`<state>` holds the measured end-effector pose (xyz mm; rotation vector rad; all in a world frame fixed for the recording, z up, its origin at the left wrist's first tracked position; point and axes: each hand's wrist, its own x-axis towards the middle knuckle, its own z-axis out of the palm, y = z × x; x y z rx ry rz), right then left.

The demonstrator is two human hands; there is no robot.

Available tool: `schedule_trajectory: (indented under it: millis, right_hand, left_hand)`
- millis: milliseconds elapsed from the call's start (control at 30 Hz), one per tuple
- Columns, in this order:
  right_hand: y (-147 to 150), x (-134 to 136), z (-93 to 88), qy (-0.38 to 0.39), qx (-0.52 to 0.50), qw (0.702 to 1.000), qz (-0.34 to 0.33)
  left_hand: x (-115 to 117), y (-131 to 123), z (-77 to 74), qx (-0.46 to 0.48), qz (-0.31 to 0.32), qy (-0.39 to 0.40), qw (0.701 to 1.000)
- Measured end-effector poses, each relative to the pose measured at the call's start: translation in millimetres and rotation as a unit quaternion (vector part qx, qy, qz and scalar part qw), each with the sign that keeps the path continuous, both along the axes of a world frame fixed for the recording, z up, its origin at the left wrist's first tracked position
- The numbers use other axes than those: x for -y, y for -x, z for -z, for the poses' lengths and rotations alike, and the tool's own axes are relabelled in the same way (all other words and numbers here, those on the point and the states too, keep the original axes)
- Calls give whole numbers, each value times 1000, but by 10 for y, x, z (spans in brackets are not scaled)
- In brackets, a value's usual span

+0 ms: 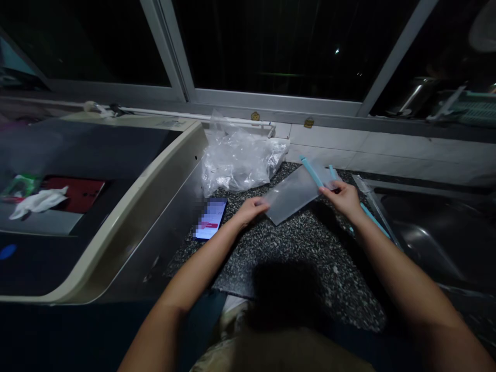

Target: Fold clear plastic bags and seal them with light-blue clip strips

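A clear zip bag [292,194] with a blue seal strip lies tilted over the speckled stone counter [310,248]. My left hand [250,210] pinches its lower left corner, fingers closed on the plastic. My right hand [343,199] grips the bag's upper right end beside the blue strip. A second blue-edged bag [372,217] lies under my right wrist, partly hidden.
A crumpled heap of clear plastic [236,160] sits at the back of the counter. A lit phone [210,218] lies to the left of my left hand. A washing machine top [96,206] with a white cloth [36,201] is at left. A steel sink [437,232] is at right.
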<state>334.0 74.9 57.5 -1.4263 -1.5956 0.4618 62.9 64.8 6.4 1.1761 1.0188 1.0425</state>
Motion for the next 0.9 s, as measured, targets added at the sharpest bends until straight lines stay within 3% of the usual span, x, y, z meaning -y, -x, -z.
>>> schedule_trajectory:
  millis: [167,333,600,767,900]
  right_hand:
    - [-217,-341,-128,-5,-96,993,71]
    - [-370,-740,-86,11,-118,984,132]
    - [-741,-1115,266,90,39,967,233]
    - [-779,-1134,456,147,94,950,258]
    - [-766,-1093,487,190,123,938,263]
  left_hand:
    - [-502,-334,-270,59,-80,-30,995]
    - [-985,-817,-385,-3,-92,-22,996]
    - [-1438,-1331,-107,-191,-111,-26,975]
    - [-1499,-1424,110,-244,-108,-10,964]
    - [-1488,-1366,164,-283,-96,0,954]
